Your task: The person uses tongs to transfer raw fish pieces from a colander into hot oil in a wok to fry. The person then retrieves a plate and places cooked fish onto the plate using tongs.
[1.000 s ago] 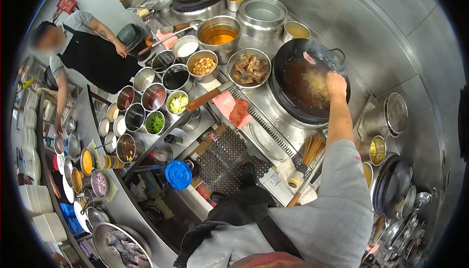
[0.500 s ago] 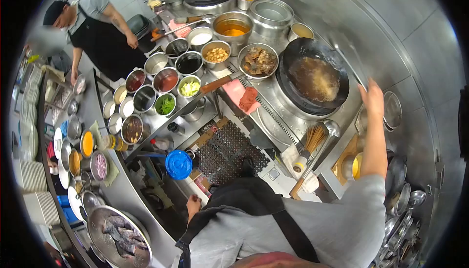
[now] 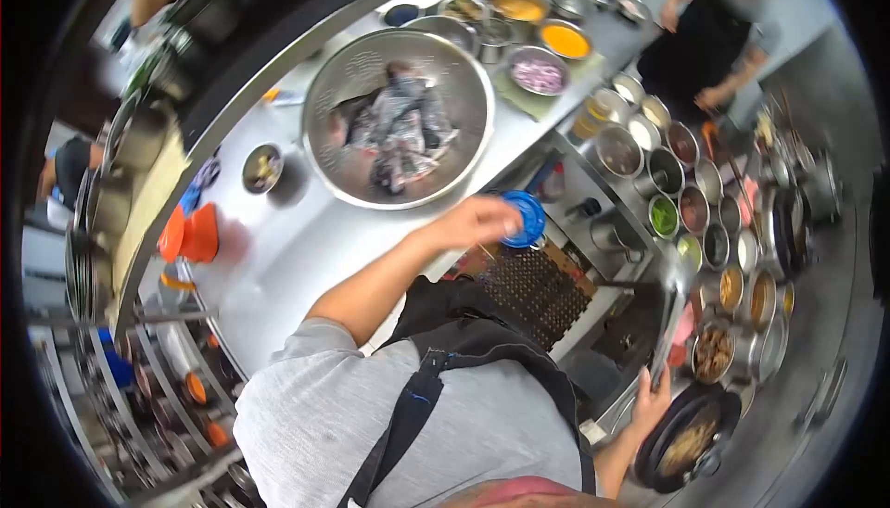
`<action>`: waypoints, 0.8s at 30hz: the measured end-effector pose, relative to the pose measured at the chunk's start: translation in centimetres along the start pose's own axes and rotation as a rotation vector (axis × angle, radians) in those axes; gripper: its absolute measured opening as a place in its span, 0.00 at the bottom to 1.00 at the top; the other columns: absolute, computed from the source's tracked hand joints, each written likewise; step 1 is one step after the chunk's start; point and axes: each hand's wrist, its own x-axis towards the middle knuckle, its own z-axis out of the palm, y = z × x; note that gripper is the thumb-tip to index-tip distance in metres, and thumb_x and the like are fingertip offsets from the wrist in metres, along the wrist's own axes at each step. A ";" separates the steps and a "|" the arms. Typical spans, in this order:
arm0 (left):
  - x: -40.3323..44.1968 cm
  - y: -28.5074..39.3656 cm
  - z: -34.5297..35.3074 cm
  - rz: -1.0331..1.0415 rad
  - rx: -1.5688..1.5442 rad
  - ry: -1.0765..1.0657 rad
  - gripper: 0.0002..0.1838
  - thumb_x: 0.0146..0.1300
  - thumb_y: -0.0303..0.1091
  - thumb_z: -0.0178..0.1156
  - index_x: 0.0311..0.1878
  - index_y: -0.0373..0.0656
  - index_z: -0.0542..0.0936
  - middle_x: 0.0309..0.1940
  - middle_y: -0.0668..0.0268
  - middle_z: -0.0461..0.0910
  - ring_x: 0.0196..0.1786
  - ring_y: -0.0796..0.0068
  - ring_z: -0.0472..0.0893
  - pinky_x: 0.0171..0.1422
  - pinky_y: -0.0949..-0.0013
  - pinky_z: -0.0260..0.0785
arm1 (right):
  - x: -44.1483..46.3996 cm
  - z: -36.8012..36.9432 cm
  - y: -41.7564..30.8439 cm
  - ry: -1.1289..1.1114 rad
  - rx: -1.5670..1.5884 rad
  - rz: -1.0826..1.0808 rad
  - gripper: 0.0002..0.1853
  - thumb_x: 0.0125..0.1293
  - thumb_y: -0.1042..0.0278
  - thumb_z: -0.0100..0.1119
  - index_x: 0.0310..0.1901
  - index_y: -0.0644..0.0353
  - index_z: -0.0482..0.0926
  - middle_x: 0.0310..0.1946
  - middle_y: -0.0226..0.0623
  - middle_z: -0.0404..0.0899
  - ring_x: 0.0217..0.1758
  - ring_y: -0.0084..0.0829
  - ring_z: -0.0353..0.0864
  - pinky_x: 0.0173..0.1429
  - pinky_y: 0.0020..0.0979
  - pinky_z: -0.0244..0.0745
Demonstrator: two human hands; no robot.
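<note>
My left hand (image 3: 475, 222) is stretched forward over the counter's front edge, near a round blue lid (image 3: 525, 219). Its fingers look loosely extended, somewhat smeared by motion, with nothing visible in them. Just beyond it sits a large perforated metal bowl (image 3: 320, 160) holding dark-skinned fish pieces (image 3: 408, 128). In my right hand (image 3: 652, 401) is a pair of long metal tongs (image 3: 666, 323), blurred and pointing away from me. Beside that hand, a black wok (image 3: 663, 443) holds bubbling brown liquid (image 3: 688, 445).
A small metal bowl (image 3: 263, 169) and an orange container (image 3: 193, 233) stand on the steel counter (image 3: 278, 276). Many ingredient pots, one with chopped greens (image 3: 663, 216), crowd the right. A co-worker in a black apron (image 3: 691, 54) stands at the back. A perforated mat (image 3: 528, 290) covers the floor.
My view has swung left from the stove to the counter with the fish bowl. My left hand has risen from my side and reached forward. The tongs remain in my right hand, now lower.
</note>
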 end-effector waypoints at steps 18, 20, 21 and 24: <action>-6.1 7.1 -14.1 0.175 -1.201 0.272 0.48 0.68 0.71 0.35 0.74 0.35 0.57 0.74 0.46 0.56 0.77 0.48 0.55 0.75 0.39 0.54 | 11.0 31.5 -38.7 -0.628 -0.531 -1.138 0.19 0.60 0.68 0.58 0.50 0.70 0.73 0.42 0.53 0.81 0.43 0.49 0.85 0.46 0.45 0.81; -5.7 6.1 -13.5 0.160 -1.171 0.269 0.47 0.68 0.71 0.35 0.74 0.35 0.58 0.73 0.46 0.57 0.77 0.48 0.55 0.74 0.39 0.54 | 10.7 34.0 -38.9 -0.619 -0.557 -1.136 0.18 0.60 0.69 0.56 0.49 0.71 0.73 0.42 0.53 0.81 0.44 0.49 0.85 0.46 0.45 0.81; -5.6 6.1 -13.0 0.149 -1.152 0.284 0.47 0.68 0.70 0.35 0.73 0.35 0.59 0.73 0.46 0.58 0.76 0.49 0.56 0.74 0.39 0.55 | 10.6 35.4 -38.8 -0.620 -0.492 -1.120 0.17 0.60 0.68 0.56 0.48 0.69 0.75 0.42 0.53 0.82 0.45 0.48 0.85 0.48 0.45 0.81; -5.6 5.4 -10.6 0.113 -1.162 0.242 0.46 0.69 0.69 0.34 0.74 0.37 0.59 0.74 0.48 0.57 0.76 0.49 0.57 0.73 0.40 0.57 | 11.2 36.2 -40.2 -0.790 -0.475 -1.107 0.12 0.61 0.66 0.55 0.43 0.60 0.81 0.43 0.49 0.83 0.46 0.47 0.84 0.51 0.46 0.80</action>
